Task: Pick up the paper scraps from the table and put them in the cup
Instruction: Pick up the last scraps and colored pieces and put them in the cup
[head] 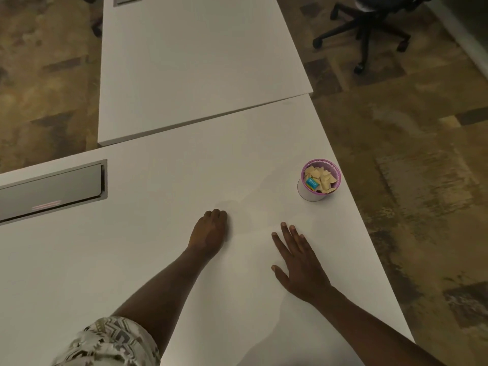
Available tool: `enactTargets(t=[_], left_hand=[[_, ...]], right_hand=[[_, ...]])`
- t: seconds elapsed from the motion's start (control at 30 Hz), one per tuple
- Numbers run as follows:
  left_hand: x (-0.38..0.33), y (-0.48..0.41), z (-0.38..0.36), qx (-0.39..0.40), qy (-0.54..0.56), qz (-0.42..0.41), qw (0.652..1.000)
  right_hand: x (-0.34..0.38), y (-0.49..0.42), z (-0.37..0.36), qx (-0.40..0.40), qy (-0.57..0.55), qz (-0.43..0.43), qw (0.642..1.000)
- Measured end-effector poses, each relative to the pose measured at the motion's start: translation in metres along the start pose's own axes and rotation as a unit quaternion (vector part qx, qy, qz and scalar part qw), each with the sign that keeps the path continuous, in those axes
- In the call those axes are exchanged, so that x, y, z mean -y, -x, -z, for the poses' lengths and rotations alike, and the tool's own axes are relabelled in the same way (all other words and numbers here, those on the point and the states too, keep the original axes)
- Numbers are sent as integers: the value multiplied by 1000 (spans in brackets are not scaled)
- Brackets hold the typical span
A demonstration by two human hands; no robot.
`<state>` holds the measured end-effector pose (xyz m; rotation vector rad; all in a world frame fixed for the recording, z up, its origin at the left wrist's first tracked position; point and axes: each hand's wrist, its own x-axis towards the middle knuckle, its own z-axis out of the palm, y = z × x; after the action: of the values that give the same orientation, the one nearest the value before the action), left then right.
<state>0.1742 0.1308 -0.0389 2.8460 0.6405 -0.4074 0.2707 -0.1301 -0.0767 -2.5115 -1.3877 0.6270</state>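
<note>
A view from above, looking down at a person's two bare arms reaching across a white counter (163, 186). Just left of the frame's centre, the left hand (211, 231) rests knuckles-up on the surface with its fingers curled under; the grip is closed, though whether it holds a scrap cannot be told, since the fingers hide the palm. To the lower right of centre, the right hand (298, 262) lies flat, palm down, fingers spread, its grip open and holding nothing.

The cup (320, 179), with a purple rim, stands upright at the right of the frame, close to the counter's right edge, above and to the right of the right hand and well apart from both hands. It is filled nearly to the brim with pale paper scraps (320, 177), and one small blue and yellow piece (311, 183) sits among them at the cup's left side.

No loose scraps show anywhere on the visible counter, so the collecting appears to be at or near its end. If the curled left hand does hold a last piece, the next move would be to carry it rightward over the cup and release it there; otherwise nothing seems left to gather.
</note>
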Motion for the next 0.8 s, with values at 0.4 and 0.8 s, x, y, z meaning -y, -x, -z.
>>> enactTargets(t=[0.4,0.8], left_hand=[[-135,-83,81,-152,300,-40,941],[-186,-134,104,-94,-30,-170,981]], right_hand=[[1,-2,-4,-2,2,-18,1000],[1,-1,0,-5,-3,-21,1000]])
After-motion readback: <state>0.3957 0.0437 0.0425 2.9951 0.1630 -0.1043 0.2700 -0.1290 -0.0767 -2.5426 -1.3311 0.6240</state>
